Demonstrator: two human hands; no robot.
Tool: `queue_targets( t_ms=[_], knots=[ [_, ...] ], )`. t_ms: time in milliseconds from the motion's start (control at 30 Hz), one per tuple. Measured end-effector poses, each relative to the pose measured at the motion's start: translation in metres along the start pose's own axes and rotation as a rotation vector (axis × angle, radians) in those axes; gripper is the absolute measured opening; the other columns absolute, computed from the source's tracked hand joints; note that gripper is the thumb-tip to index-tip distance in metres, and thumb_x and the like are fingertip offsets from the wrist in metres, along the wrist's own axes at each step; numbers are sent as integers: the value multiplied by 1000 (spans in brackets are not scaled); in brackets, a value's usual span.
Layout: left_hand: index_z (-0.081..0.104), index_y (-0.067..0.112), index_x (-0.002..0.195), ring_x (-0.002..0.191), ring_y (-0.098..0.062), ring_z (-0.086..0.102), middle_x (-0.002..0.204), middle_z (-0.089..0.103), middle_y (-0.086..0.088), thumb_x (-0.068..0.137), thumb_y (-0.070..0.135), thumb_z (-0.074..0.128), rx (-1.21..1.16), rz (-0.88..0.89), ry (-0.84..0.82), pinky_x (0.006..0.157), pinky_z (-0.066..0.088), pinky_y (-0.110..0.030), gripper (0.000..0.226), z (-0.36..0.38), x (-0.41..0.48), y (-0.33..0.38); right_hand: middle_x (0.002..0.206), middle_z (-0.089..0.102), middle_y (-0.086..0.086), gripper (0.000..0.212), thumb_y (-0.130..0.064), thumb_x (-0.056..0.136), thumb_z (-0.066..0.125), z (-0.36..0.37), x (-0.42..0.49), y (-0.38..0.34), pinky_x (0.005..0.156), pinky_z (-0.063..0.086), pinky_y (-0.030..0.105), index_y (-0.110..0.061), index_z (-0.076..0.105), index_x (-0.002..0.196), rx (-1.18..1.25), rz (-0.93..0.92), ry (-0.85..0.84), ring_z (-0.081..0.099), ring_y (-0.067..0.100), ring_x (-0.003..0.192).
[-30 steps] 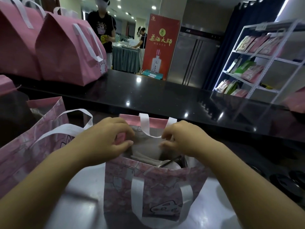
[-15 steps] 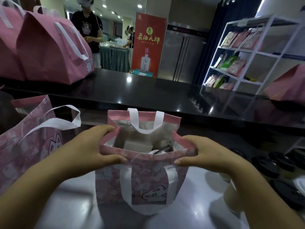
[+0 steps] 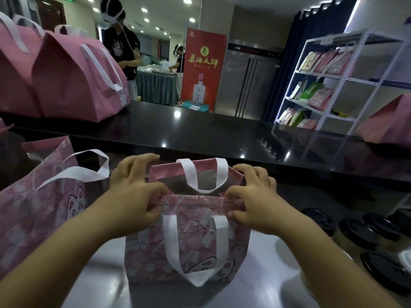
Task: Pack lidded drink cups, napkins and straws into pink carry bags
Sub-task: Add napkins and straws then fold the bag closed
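A pink bag (image 3: pixel 189 245) stands upright on the steel worktop (image 3: pixel 266 290) at the middle of the view, its near white handle hanging down its front panel. The left hand (image 3: pixel 133 196) sits at the bag's 9 o'clock side and the right hand (image 3: pixel 251 198) at its 3 o'clock side. Each hand is pinched on the bag's top rim: thumbs press the near panel's upper corners, and the fingers reach over toward the far panel, so the mouth is drawn narrow between them. What lies inside cannot be seen.

A second pink bag (image 3: pixel 37 210) stands open at 9 o'clock, just beside the left forearm, its white handle arching up. Cups with black lids (image 3: pixel 355 232) stand in a cluster at 3 to 4 o'clock, apart from the held bag. Larger closed pink bags (image 3: pixel 73 78) sit on the dark counter (image 3: pixel 200 134) at 10 to 11 o'clock.

Half a second ago the hands held the bag's mouth spread wide by its side rims, and pale contents showed inside; now the two panels are pressed nearer together and the opening is almost shut. A second ago both hands were down in the opening.
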State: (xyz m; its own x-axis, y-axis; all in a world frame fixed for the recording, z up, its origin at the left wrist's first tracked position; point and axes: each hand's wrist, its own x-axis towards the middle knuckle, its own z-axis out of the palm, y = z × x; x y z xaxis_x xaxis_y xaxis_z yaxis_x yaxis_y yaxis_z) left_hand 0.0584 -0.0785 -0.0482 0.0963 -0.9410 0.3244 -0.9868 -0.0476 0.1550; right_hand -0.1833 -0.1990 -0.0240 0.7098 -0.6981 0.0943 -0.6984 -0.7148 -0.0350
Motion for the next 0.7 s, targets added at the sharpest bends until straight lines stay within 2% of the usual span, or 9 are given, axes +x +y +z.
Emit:
queue_targets(
  t_ms=[67,133,200,300,367,433,567,633,700],
  knots=[
    [59,46,98,138,-17,-7,149,7,12,73,45,60,-83,32,-76,113,14,-48,24,-5,4,-3,146,15,-11,32,-48,81,60,-5,2,3,109,11,47,-38,59,111,18,-12,-42,4,16,130],
    [55,48,87,137,-14,7,148,18,12,72,59,55,-161,14,-135,111,22,-46,18,-11,10,-4,141,31,-9,36,-56,83,53,-10,4,5,106,14,44,-37,59,112,35,-13,-67,18,15,128],
    [55,45,81,128,-13,25,134,34,14,68,74,40,-200,-5,-109,106,30,-44,35,-15,16,-5,130,44,-12,47,-69,81,43,-13,7,7,102,23,42,-35,61,108,30,-6,-53,32,12,120],
    [53,35,87,102,-13,44,103,50,15,77,73,31,-248,11,38,86,40,-33,45,-16,29,-6,104,55,-16,57,-74,77,31,-18,12,7,89,42,38,-32,65,95,107,12,80,50,7,96],
    [54,30,97,94,-14,46,98,51,10,83,59,44,-197,20,70,79,40,-30,33,-18,41,-8,92,57,-14,44,-64,85,39,-20,20,6,80,46,37,-29,66,93,105,2,230,54,10,86],
    [53,29,107,96,-14,47,105,49,8,80,48,59,-83,56,33,81,44,-33,34,-20,53,-9,96,59,-11,29,-51,87,53,-21,30,6,79,45,35,-27,64,98,25,-52,343,54,13,89],
    [48,31,109,94,-14,49,108,43,8,70,53,69,149,118,-63,71,46,-30,49,-22,77,-6,115,41,-8,48,-42,72,71,-23,54,7,83,38,34,-34,46,113,-71,-162,131,37,17,104],
    [45,32,105,91,-13,48,109,44,9,68,52,70,228,143,-71,65,40,-26,49,-19,86,-5,109,37,-6,50,-36,70,74,-21,65,8,75,37,31,-31,40,105,-118,-153,114,36,17,95],
    [44,33,102,90,-12,44,108,45,11,67,51,72,258,152,-71,63,36,-25,49,-15,92,-4,101,43,-5,36,-31,75,71,-18,76,9,66,39,29,-27,40,94,-109,-117,188,44,16,83]
  ],
)
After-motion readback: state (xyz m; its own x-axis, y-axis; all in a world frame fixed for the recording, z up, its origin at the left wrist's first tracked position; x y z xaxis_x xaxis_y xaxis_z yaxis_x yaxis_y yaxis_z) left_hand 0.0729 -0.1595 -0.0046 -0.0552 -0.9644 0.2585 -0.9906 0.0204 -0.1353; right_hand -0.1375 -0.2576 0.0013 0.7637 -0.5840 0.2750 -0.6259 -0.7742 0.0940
